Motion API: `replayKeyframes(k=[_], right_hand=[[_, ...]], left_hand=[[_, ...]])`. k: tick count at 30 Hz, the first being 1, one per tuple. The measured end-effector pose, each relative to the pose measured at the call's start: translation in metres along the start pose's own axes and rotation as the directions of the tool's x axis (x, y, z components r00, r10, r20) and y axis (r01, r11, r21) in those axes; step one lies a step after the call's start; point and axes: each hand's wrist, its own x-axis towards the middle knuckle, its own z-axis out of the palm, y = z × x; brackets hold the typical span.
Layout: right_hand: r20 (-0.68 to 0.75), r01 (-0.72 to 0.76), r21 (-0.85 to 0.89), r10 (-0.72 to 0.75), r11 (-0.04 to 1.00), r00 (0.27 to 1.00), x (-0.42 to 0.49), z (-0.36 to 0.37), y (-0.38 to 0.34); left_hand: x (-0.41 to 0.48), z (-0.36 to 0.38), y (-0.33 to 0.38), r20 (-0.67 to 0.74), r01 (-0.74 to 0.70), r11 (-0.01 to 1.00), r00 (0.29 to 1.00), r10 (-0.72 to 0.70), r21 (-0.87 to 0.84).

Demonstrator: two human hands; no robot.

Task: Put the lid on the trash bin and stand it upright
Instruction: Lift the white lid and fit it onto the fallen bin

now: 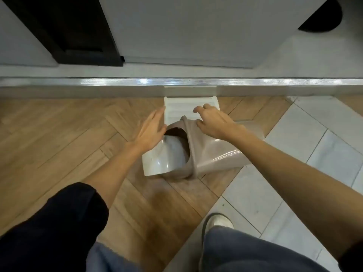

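A beige trash bin (pixel 222 154) lies on its side on the floor, its mouth end pointing left. The beige lid frame with a white swing flap (pixel 163 160) sits at that end, seemingly against the bin's rim. My left hand (pixel 151 130) hovers flat and open over the lid's upper left edge, fingers spread. Over the bin's body close to the rim, my right hand (pixel 214 122) is held with fingers curled and apart, touching or nearly touching the top; no firm grip shows.
A white ribbed vent panel (pixel 188 107) lies flat behind the bin against a metal threshold strip (pixel 137 82). Wood flooring spreads left, pale tiles (pixel 294 134) right. My shoe (pixel 218 222) and jeans are at the bottom. A dark door frame (pixel 78 36) stands beyond.
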Motion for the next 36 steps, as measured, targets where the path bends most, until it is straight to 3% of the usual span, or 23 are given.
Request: replayKeyframes(k=[3,7,11,14,18,23,27,31,36], right_hand=[[0.04,0.032,-0.013,-0.031,0.999,0.999,0.005,0.014,-0.007],[0.048,-0.003,-0.043,0.005,0.999,0.999,0.007,0.017,-0.021],[0.041,-0.133,-0.03,0.135,0.991,0.99,0.012,0.032,-0.037],[0.067,-0.213,0.044,0.21,0.976,0.975,0.004,0.048,-0.054],[0.065,-0.185,0.148,0.177,0.971,0.982,-0.005,0.052,-0.057],[0.077,-0.151,0.378,0.131,0.914,0.988,-0.021,0.027,-0.048],[0.066,-0.228,0.624,0.24,0.748,0.968,-0.032,0.004,-0.039],[0.112,-0.25,0.755,0.256,0.607,0.96,-0.04,-0.017,-0.027],[0.143,-0.237,0.858,0.231,0.455,0.962,-0.054,-0.038,-0.003]], left_hand=[[-0.001,0.012,-0.018,0.017,0.092,0.991,0.996,-0.091,-0.093],[0.001,0.022,-0.04,0.093,0.323,0.937,0.945,-0.312,-0.132],[-0.006,0.027,-0.038,0.145,0.464,0.816,0.885,-0.442,-0.344],[-0.021,0.035,-0.032,0.245,0.573,0.715,0.819,-0.519,-0.4],[-0.033,0.044,-0.032,0.346,0.647,0.596,0.76,-0.55,-0.475],[-0.033,0.04,-0.031,0.417,0.638,0.472,0.763,-0.494,-0.608],[-0.032,0.016,-0.025,0.454,0.627,0.379,0.767,-0.454,-0.681],[-0.031,-0.01,-0.016,0.386,0.539,0.376,0.826,-0.411,-0.754],[-0.035,-0.041,0.006,0.265,0.414,0.494,0.9,-0.346,-0.764]])
